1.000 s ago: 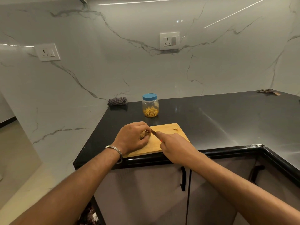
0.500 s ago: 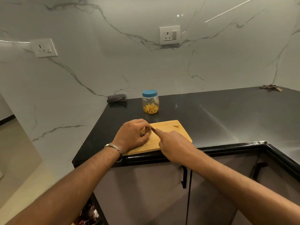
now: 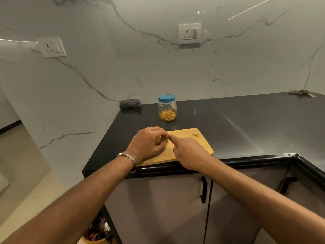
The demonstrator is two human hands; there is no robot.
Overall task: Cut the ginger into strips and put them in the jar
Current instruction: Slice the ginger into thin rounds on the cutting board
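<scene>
At frame centre, the left hand (image 3: 148,141) still curls around the ginger (image 3: 160,140) on the cutting board (image 3: 190,145). The right hand (image 3: 189,152) stays closed on a knife that is mostly hidden, its forefinger now touching the left fingertips. Above, the lidded jar (image 3: 167,110) of strips stands unmoved.

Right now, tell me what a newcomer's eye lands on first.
First, the two hands meeting on the wooden board at the counter's front edge: the left hand curls round a ginger piece, and the right hand points its forefinger at it. Behind the board stands the blue-lidded jar, strips inside.
</scene>
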